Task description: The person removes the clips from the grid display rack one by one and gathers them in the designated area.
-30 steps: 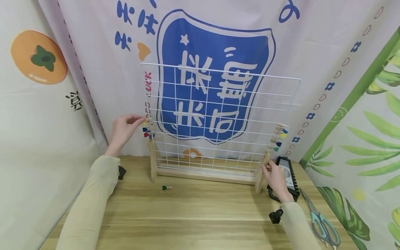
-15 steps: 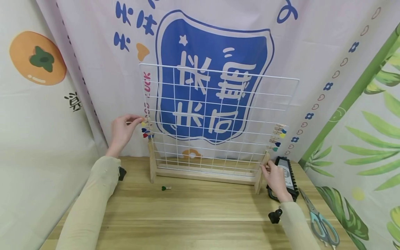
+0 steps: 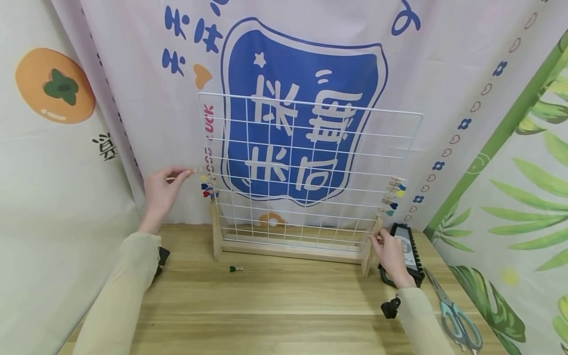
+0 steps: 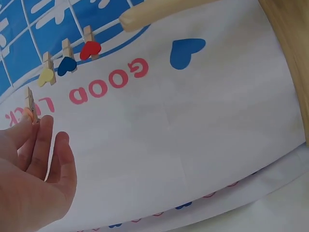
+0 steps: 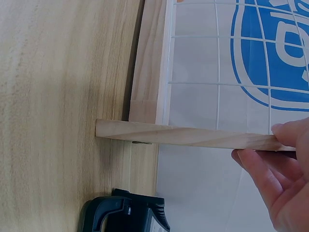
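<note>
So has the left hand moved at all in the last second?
Yes. The left hand, pinching a small clip, has drawn leftward, away from the wire grid's left edge.

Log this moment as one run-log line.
left hand: pinches wooden clip beside grid panel | right hand: holds wooden stand post | loose clip on table

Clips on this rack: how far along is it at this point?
Already clipped to the white wire grid panel: three heart-tipped wooden clips on its left edge and several heart-tipped clips on its right edge. In hand: the left hand pinches one small wooden clip just off the left edge, while the right hand holds the wooden stand post. Left: a green-tipped clip lying on the table.
</note>
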`<state>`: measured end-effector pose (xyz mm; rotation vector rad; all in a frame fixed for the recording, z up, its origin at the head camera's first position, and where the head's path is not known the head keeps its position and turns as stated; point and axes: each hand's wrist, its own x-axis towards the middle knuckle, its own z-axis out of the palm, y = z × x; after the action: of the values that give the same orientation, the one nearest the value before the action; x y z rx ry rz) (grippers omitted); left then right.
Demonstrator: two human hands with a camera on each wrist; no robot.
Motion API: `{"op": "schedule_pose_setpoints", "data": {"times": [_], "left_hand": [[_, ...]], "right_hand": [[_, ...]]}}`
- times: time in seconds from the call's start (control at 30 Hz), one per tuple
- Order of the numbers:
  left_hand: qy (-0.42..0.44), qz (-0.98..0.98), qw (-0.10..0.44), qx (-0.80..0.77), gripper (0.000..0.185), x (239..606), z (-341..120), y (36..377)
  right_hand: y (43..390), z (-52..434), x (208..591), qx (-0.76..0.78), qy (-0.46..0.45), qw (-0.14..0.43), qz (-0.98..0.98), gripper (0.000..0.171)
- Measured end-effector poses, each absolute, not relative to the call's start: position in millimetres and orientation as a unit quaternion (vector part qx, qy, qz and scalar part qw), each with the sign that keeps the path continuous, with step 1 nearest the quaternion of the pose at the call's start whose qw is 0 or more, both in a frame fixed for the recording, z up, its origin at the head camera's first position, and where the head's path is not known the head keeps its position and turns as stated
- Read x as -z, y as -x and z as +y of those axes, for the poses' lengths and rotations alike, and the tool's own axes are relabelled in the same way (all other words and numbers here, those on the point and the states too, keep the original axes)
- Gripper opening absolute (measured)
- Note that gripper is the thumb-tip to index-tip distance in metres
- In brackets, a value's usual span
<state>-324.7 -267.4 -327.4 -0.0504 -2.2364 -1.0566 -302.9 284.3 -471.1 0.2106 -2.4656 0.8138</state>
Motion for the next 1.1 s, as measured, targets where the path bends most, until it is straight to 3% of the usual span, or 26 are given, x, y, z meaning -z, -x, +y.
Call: {"op": "schedule_pose_setpoints", "data": {"times": [0.17,0.33,0.8,1.1], "left_hand": [[0.016,-0.856,0.315,0.41,0.038,338,-267,311],[0.033,-0.872,0.265,0.411,0.041,362,-263,295],[0.118,-0.899,0.17,0.386,0.013,471,-219,259],[0.117,-0.899,0.158,0.391,0.005,501,-204,250]], "right_hand": [[302,284,472,-0.296,-0.074,0.263,-0.915,0.013],[301,284,475,-0.298,-0.075,0.262,-0.915,0.013],[302,283,470,-0.3,-0.073,0.26,-0.915,0.013],[302,283,472,-0.297,-0.077,0.268,-0.913,0.013]]}}
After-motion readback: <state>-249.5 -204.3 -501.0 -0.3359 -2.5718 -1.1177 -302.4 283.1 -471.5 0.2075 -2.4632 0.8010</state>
